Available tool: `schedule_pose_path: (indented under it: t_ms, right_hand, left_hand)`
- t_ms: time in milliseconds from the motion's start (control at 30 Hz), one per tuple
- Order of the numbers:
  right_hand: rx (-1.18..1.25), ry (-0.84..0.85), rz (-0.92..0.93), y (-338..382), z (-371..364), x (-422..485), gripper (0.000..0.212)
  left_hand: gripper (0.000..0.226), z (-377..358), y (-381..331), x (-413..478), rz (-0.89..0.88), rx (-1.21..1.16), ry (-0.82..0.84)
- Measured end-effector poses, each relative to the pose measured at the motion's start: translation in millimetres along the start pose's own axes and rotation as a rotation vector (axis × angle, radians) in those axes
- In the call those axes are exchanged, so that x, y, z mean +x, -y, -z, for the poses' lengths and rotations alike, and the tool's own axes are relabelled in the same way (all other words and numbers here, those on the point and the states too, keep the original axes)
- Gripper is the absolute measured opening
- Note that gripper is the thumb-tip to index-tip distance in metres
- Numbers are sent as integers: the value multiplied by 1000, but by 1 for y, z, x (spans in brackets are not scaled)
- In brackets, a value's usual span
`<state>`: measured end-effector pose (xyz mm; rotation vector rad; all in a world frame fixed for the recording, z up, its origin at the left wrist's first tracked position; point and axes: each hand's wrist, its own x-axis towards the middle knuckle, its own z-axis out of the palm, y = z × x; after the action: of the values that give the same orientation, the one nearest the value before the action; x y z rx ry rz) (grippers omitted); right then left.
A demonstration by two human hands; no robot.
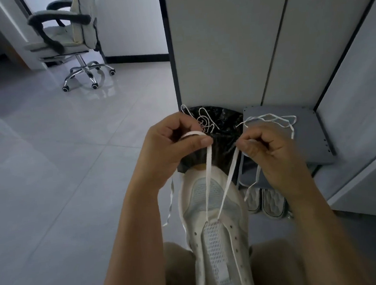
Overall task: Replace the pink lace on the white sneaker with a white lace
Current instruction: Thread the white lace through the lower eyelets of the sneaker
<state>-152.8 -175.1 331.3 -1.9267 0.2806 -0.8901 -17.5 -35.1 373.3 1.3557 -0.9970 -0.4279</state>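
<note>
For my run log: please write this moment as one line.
left hand pinches lace | right hand pinches lace | lace through front eyelets only | sneaker on lap

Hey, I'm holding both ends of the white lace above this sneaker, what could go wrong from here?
1. The white lace seems to run only through the eyelets nearest the toe; a harder pull by the left hand or right hand could leave uneven ends.
2. Its loose tails hang free and might tangle.
3. Neither hand holds the sneaker, which lies between the knees, so it may slip.
</note>
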Motion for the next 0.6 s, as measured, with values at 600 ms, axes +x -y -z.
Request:
schedule_pose_path:
  t_ms: [600]
  right_hand:
    - [174,58,-311,-6,5,-5,17]
  left_hand:
    - [13,-1,7,-1,122,-138,-104]
